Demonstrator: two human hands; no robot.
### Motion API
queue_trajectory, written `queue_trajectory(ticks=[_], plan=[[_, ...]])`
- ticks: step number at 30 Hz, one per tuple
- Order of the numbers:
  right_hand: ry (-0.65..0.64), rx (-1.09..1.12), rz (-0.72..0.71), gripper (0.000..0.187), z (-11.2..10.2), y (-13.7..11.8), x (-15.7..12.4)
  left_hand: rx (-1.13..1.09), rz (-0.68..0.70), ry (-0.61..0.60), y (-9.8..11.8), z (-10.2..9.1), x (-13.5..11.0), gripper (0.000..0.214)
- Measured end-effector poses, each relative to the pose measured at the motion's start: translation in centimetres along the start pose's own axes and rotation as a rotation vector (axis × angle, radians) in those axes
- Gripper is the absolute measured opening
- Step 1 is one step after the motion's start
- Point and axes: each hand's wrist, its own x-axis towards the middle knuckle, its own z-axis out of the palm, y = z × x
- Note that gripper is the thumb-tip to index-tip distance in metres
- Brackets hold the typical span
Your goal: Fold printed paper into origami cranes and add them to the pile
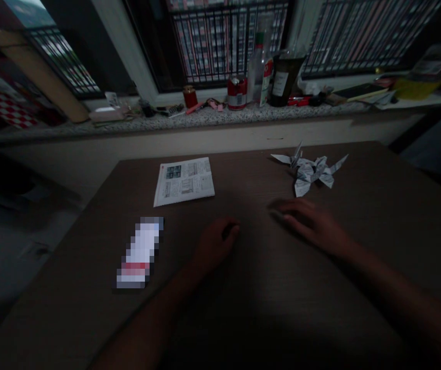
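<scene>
My left hand (217, 242) rests on the dark wooden table (89, 288) with its fingers curled into a loose fist and nothing visible in it. To its right, my right hand (308, 222) lies on the table with fingers stretched forward, blurred by motion, holding nothing. Beyond the right hand sit folded paper cranes (310, 168) made of printed paper. A flat printed paper sheet (184, 181) lies beyond the left hand. A small pixelated rectangular object (140, 253) lies to the left of the left hand.
A stone window ledge (213, 117) runs behind the table with a red can (237, 92), a small red jar (190, 96), a clear bottle (259, 67), a dark jar (285, 77) and scattered papers (363, 92). Barred windows stand behind it.
</scene>
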Motion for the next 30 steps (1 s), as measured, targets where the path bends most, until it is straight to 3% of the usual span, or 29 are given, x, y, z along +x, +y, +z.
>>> queue_trajectory(ticks=[5,17,24,30], plan=[[-0.187,-0.032,-0.161,0.037,2.8,0.3,-1.2,0.011,0.017,0.013,-0.1,0.2,0.0,0.025],[-0.193,-0.236,-0.263,0.043,5.0,1.6,-2.6,0.025,0.012,0.032,0.1,-0.3,0.2,0.025],[-0.197,-0.27,-0.316,0.043,5.0,1.7,-2.5,0.165,0.045,0.089,0.2,-2.3,1.4,0.022],[-0.197,-0.234,-0.317,0.04,4.5,1.0,-2.1,0.391,0.092,0.222,-1.8,-5.1,3.9,0.024]])
